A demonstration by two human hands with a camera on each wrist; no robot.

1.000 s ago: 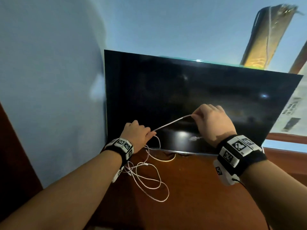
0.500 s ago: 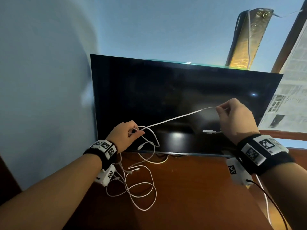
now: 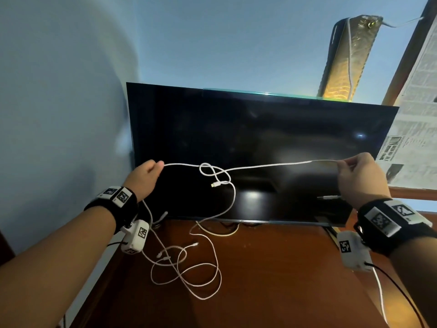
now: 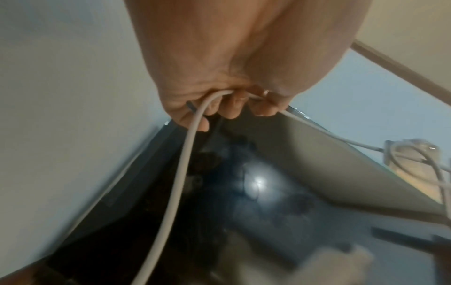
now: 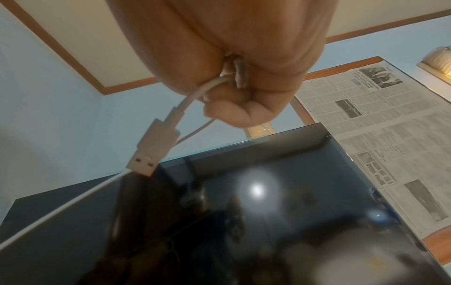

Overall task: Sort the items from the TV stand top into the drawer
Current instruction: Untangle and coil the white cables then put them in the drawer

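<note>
A white USB cable (image 3: pixel 272 165) stretches across the front of the black TV (image 3: pixel 260 138). My left hand (image 3: pixel 146 176) grips it at the left, fingers curled round the cord (image 4: pixel 180 173). At the right, my right hand (image 3: pixel 359 178) pinches the other part, and the USB plug (image 5: pixel 152 148) hangs just below its fist. A loose knot (image 3: pixel 214 174) sits mid-span with a small connector (image 3: pixel 216 184) dangling from it. More cable loops (image 3: pixel 186 268) lie tangled on the brown TV stand top (image 3: pixel 272 280). No drawer is in view.
The TV stands at the back of the wooden top. A blue wall (image 3: pixel 59 114) closes the left side. Newspaper (image 3: pixel 416 129) covers a surface at the right, and a golden lamp-like object (image 3: pixel 345 60) hangs above the TV.
Both hands have moved apart, left hand to the left and up, right hand to the right. The cable span has lengthened and a knot with a connector has lifted off the stand.
</note>
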